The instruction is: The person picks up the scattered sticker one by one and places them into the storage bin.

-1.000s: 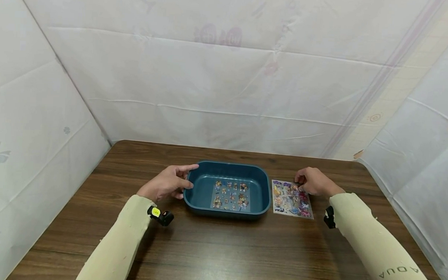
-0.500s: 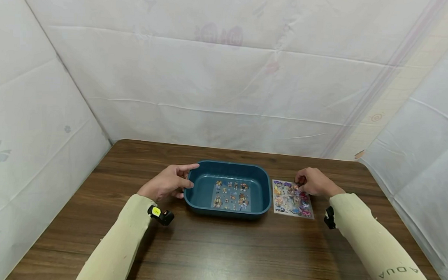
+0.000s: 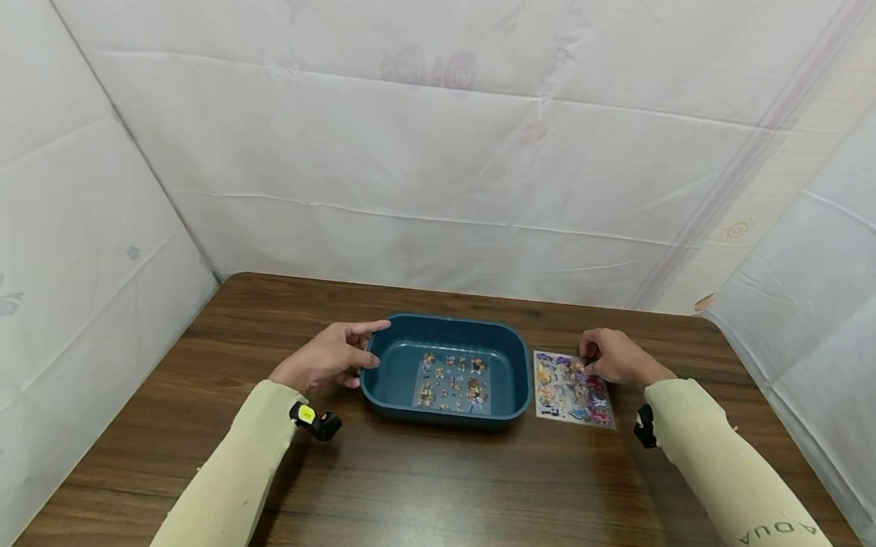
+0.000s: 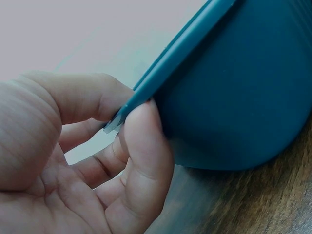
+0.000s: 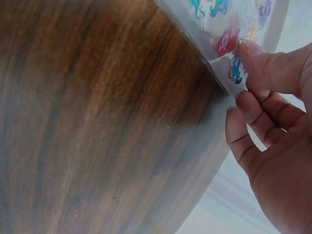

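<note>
Two hands are at work over one tabletop (image 3: 430,490), with one blue bin (image 3: 443,417) and two sheets of small colourful figures. The left hand (image 3: 329,357) pinches the bin's left rim between thumb and fingers, its index finger stretched along the far left corner. The right hand (image 3: 619,356) pinches the far right corner of the loose sheet (image 3: 570,392), thumb on the printed face and fingers at the edge. The second, clear sheet (image 3: 450,384) lies inside the bin, on its floor, nearer the front wall and to the right of centre. One black wrist device sits on each arm: a left one (image 3: 317,421) with a yellow patch, and a right one (image 3: 645,426) partly hidden by the sleeve. As for edges, the loose sheet's left side is just beside the bin's right wall, with a thin gap of wood between them. Behind the bin, a narrow strip of wood runs to the far edge, where white patterned cloth (image 3: 413,168) rises. The widest stretch of wood spreads in front of the bin, between the forearms; another extends left of the left hand toward the slanting side edge.
</note>
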### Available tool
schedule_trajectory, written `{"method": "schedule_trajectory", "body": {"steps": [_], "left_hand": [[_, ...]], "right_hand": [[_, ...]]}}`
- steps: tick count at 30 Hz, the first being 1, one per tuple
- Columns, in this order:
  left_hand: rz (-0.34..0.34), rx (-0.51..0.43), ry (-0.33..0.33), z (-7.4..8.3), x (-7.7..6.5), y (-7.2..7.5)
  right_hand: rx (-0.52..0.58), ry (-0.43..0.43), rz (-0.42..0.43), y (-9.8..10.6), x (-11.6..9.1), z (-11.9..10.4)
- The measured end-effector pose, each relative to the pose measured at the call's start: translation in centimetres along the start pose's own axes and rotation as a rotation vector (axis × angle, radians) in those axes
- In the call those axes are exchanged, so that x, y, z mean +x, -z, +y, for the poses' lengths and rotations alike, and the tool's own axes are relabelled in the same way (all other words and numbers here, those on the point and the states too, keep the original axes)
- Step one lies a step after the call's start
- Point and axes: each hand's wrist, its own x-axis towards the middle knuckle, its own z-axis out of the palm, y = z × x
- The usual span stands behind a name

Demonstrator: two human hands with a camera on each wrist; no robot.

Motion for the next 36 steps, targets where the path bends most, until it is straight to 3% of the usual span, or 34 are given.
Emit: {"method": "schedule_trajectory", "body": {"steps": [22, 36], "left_hand": [[-0.003, -0.002, 0.003, 0.1, -0.1, 0.0], [-0.007, -0.004, 0.001, 0.0, -0.1, 0.0]], "right_hand": [[0.01, 0.053, 0.058, -0.4, -0.1, 0.9], [0.009, 0.073, 0.154, 0.0, -0.6, 1.2]]}}
